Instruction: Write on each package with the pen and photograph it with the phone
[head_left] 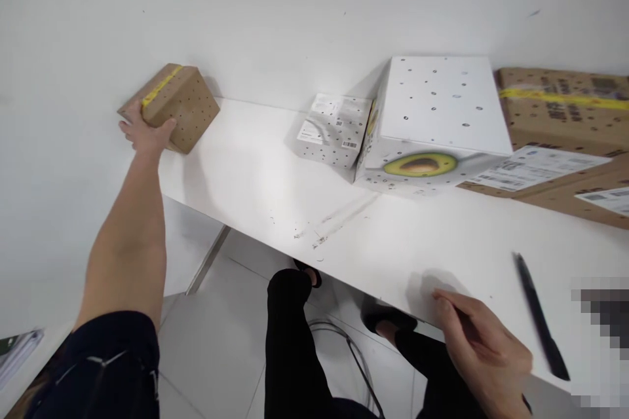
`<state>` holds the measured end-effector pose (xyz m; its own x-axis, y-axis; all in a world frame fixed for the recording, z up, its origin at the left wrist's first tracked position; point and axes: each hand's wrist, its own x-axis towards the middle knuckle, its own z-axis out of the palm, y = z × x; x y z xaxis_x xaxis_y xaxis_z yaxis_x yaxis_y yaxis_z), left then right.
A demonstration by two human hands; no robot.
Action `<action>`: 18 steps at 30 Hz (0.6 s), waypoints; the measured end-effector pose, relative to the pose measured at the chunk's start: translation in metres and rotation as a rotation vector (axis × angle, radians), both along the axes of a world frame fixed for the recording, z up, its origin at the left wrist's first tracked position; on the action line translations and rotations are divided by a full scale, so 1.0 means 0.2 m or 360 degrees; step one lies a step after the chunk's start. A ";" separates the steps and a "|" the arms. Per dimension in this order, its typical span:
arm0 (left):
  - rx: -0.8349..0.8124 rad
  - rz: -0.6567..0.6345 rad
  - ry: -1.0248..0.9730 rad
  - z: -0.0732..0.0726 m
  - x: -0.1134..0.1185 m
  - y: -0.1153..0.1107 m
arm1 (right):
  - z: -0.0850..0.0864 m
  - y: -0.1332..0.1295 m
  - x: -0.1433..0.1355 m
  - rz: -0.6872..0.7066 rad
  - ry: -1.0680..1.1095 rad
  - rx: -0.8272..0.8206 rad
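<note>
At the far left end of the white table, my left hand point(146, 132) reaches out to a small brown cardboard box point(189, 111) with yellow tape. Its thumb lies on the dotted side and the fingers go round the near left corner, gripping it. The box is turned at an angle against the wall. My right hand point(484, 344) hovers by the front edge, fingers curled and thumb against the index finger; nothing shows in it. To its right lies a black pen point(540, 317) on the table.
A small white box point(334, 127) with printed labels stands beside a larger white box point(442, 105) bearing an avocado picture. Farther right are brown cardboard boxes point(565, 121) with yellow tape and labels. The white table point(255, 170) has dark smudges. A cable point(361, 360) lies on the floor.
</note>
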<state>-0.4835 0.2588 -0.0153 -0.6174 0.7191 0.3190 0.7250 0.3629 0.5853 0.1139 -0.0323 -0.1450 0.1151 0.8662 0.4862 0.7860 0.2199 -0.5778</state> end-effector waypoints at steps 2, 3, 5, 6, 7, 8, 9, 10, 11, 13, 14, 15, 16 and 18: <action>-0.0025 0.0162 -0.0122 -0.02 0.14 0.00 | 0.00 0.00 0.00 0.0008 -0.0023 0.0007; -0.0025 0.0099 -0.0059 -0.03 0.21 0.00 | 0.00 0.00 0.00 0.0020 -0.0023 0.0010; -0.0008 -0.0105 0.0171 -0.03 0.31 -0.01 | 0.00 0.00 0.01 0.0040 -0.0019 -0.0001; -0.0002 -0.0223 0.0284 -0.02 0.34 -0.01 | 0.00 0.00 0.01 0.0045 -0.0023 -0.0005; -0.0001 -0.0332 0.0371 -0.02 0.35 -0.01 | 0.01 0.00 0.01 0.0047 -0.0034 -0.0006; -0.0010 -0.0428 0.0423 -0.02 0.35 0.00 | 0.01 0.00 0.01 0.0046 -0.0049 0.0005; -0.0024 -0.0515 0.0447 -0.02 0.34 0.00 | 0.01 0.01 0.01 0.0047 -0.0064 0.0020; -0.0035 -0.0591 0.0454 -0.02 0.32 0.01 | 0.02 0.01 0.01 0.0051 -0.0074 0.0041; -0.0035 -0.0642 0.0449 -0.03 0.31 0.02 | 0.02 0.01 0.00 0.0055 -0.0078 0.0061; 0.0002 -0.0692 0.0431 -0.04 0.30 0.05 | 0.02 0.02 -0.01 0.0064 -0.0077 0.0088; 0.0027 -0.0695 0.0427 -0.05 0.31 0.06 | 0.03 0.02 -0.01 0.0069 -0.0070 0.0095; 0.0046 -0.0679 0.0427 -0.06 0.32 0.07 | 0.03 0.02 -0.01 0.0070 -0.0055 0.0097; 0.0047 -0.0650 0.0433 -0.06 0.34 0.08 | 0.03 0.03 -0.02 0.0067 -0.0037 0.0100; 0.0013 -0.0570 0.0452 -0.07 0.39 0.08 | 0.03 0.03 -0.02 0.0063 0.0004 0.0095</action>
